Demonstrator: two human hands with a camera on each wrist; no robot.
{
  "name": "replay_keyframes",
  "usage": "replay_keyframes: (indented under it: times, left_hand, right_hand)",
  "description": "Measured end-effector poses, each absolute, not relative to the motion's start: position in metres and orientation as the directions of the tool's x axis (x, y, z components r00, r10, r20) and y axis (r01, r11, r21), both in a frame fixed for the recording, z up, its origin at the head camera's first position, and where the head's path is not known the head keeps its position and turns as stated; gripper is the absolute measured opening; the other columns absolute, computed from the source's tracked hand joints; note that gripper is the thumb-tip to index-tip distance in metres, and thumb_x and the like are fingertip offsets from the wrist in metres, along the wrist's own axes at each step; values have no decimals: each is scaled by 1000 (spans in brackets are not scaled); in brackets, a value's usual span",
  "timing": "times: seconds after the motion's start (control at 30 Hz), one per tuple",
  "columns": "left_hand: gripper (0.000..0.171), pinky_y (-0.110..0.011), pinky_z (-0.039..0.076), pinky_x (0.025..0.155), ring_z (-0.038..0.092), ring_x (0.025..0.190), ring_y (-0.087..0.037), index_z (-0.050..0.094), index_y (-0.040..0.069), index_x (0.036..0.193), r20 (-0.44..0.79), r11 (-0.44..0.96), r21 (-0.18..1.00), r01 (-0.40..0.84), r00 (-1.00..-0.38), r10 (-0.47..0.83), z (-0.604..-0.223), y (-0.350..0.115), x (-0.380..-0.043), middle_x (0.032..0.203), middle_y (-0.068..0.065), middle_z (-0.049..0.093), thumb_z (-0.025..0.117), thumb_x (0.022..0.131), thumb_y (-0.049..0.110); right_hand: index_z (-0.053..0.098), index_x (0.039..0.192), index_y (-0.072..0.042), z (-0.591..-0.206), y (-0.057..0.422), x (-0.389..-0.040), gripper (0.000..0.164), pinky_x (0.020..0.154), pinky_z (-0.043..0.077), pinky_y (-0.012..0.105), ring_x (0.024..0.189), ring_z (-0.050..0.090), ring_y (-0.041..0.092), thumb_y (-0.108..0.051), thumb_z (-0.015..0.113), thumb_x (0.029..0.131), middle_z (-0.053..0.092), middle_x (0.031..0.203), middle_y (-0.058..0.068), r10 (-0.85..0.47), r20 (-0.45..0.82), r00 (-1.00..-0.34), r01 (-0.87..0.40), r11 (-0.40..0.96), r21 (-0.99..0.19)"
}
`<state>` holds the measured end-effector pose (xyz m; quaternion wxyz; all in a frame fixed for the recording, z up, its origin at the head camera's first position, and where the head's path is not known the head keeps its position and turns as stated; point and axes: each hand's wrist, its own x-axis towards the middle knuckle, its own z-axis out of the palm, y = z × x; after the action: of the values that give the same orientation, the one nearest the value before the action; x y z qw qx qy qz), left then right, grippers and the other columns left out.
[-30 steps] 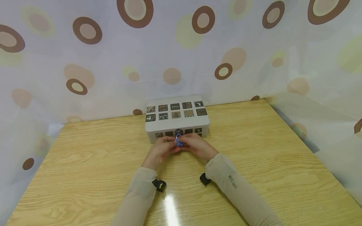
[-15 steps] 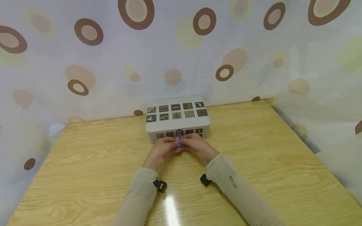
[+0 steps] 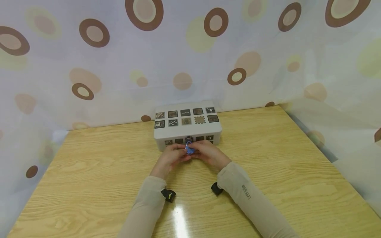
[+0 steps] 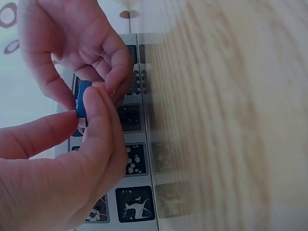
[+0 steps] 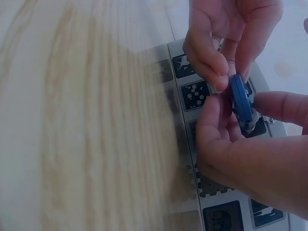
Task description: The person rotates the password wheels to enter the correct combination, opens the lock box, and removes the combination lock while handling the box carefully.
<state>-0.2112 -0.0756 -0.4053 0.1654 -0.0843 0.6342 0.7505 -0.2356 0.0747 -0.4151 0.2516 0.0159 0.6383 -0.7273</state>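
A small blue padlock [image 3: 190,151] is held at the front of a white box [image 3: 171,132] printed with dark picture squares. My left hand [image 3: 170,156] pinches the padlock from the left between thumb and fingers. From the other side my right hand [image 3: 210,154] pinches it too. In the right wrist view the padlock's blue body [image 5: 240,98] shows edge-on, its metal shackle close to a metal latch [image 5: 270,120] on the box. Whether the shackle passes through the latch cannot be told. Fingers cover much of the padlock in the left wrist view.
The box stands at the back of a wooden table [image 3: 98,172], by a white wall covering [image 3: 160,66] with brown and beige circles. Black wrist straps [image 3: 168,195] sit on both sleeved forearms.
Between the fingertips the padlock has turned slightly, so its blue body shows more than half a second ago. Both hands stay at the front of the box.
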Motion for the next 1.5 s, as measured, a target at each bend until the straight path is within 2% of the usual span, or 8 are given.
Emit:
replay_keyframes:
  times: [0.4, 0.77, 0.97, 1.23, 1.5]
  left_hand:
    - [26, -29, 60, 80, 62, 74, -18, 48, -19, 118, -331, -131, 928, -349, -933, 142, -405, -76, -211, 108, -25, 53, 47, 93, -14]
    - [24, -28, 60, 75, 61, 70, -17, 48, -20, 116, -330, -130, 929, -347, -934, 135, -404, -75, -212, 102, -23, 52, 48, 93, -13]
    - [24, -27, 60, 74, 61, 69, -16, 49, -17, 117, -355, -119, 922, -369, -927, 123, -402, -74, -212, 99, -21, 53, 48, 94, -12]
    - [24, -27, 60, 75, 61, 69, -15, 49, -15, 119, -368, -100, 920, -380, -923, 114, -400, -75, -211, 98, -20, 54, 47, 95, -10]
    - [24, -27, 60, 75, 61, 69, -15, 49, -16, 118, -371, -106, 918, -382, -922, 109, -400, -76, -211, 99, -20, 53, 48, 95, -11]
  right_hand:
    - [53, 110, 21, -417, 75, -234, 25, 74, 57, 21, 78, 61, 11, 0, 48, 97, 58, 93, 10, -377, -288, -880, 336, -67, -940]
    - [52, 113, 22, -414, 74, -233, 27, 76, 57, 22, 79, 61, 11, 2, 52, 95, 59, 95, 12, -373, -279, -885, 316, -40, -948]
    - [51, 116, 22, -411, 73, -234, 29, 76, 56, 22, 81, 61, 12, 1, 51, 96, 58, 98, 12, -369, -307, -877, 344, -36, -938]
    - [54, 111, 19, -409, 72, -234, 27, 72, 57, 21, 77, 60, 11, -3, 48, 97, 59, 88, 8, -356, -332, -873, 390, -102, -915]
    - [53, 113, 20, -408, 72, -235, 29, 71, 57, 21, 77, 60, 12, -3, 48, 96, 60, 87, 8, -353, -343, -870, 394, -82, -915]
